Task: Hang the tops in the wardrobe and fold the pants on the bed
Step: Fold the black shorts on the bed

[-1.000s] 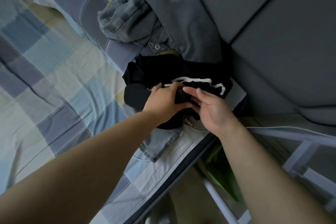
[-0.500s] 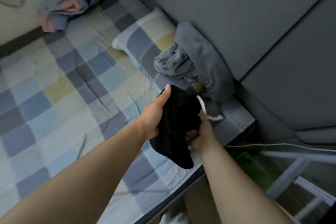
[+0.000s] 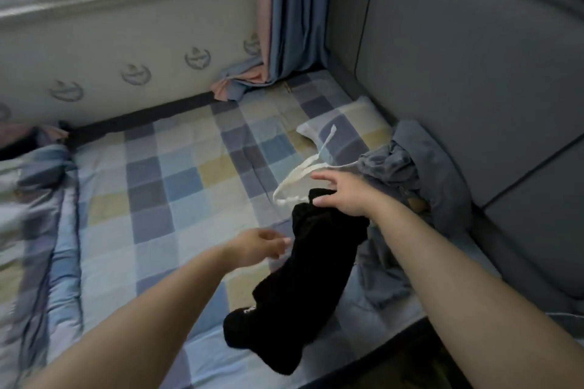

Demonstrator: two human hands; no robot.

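- The black drawstring pants [image 3: 303,278] hang bunched above the bed's near edge, long axis running from the waistband at the right hand [image 3: 343,196] down toward the near edge.
- The right hand grips the waistband with thumb and lower fingers, upper fingers spread; the white drawstring [image 3: 300,174] flies loose above it.
- The left hand [image 3: 257,245] is relaxed and holds nothing, just beside the pants' middle on their left, nearer the loose legs.
- The open checked bedsheet [image 3: 177,186] lies left; crumpled grey clothes [image 3: 410,174] crowd the headboard-side edge by the checked pillow [image 3: 347,126].
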